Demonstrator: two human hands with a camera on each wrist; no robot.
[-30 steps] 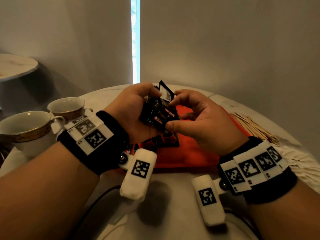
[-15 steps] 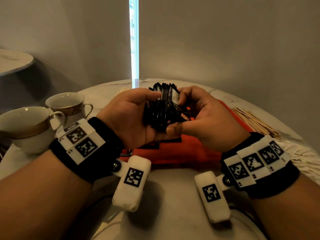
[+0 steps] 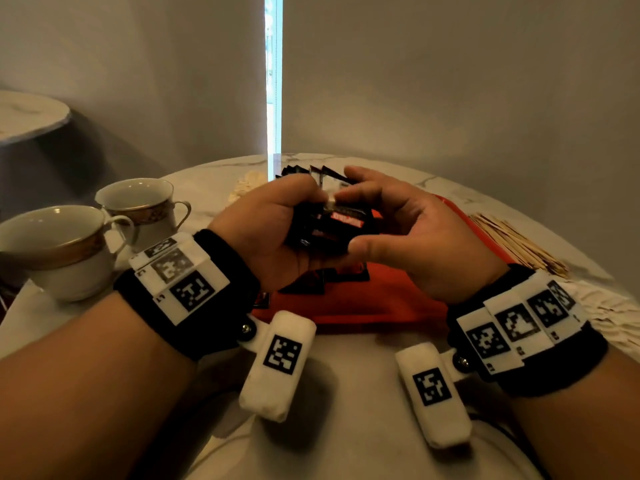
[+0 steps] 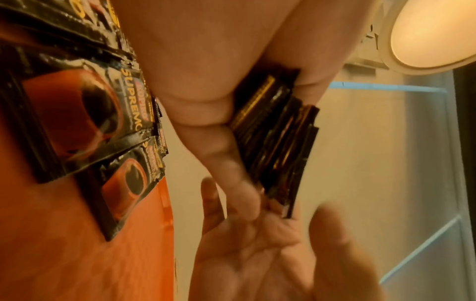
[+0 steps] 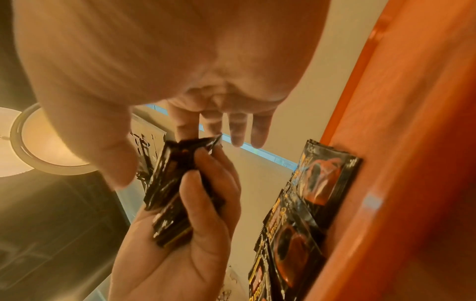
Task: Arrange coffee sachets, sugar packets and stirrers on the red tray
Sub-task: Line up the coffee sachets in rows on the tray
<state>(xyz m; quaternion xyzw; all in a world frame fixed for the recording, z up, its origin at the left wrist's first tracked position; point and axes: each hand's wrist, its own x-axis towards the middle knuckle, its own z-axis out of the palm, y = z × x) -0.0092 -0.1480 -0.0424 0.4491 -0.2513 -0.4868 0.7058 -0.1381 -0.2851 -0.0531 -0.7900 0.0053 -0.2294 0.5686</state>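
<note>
Left hand (image 3: pixel 273 233) clamps a fanned stack of sachets (image 3: pixel 332 225) above the tray (image 3: pixel 363 303); right hand (image 3: pixel 415 237) fingers (image 5: pixel 238 130) hang loose at its far edge, thumb near. Pull one carelessly and the slick stack could spill over the sachets already laid (image 4: pixel 77 114).

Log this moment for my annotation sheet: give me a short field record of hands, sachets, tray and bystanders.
left hand: grips a stack of black coffee sachets
right hand: fingertips at the stack's top, grip unclear
red tray: on the marble table, some coffee sachets already laid
stirrers: right of tray, on table
teacups: two, left of tray
</note>
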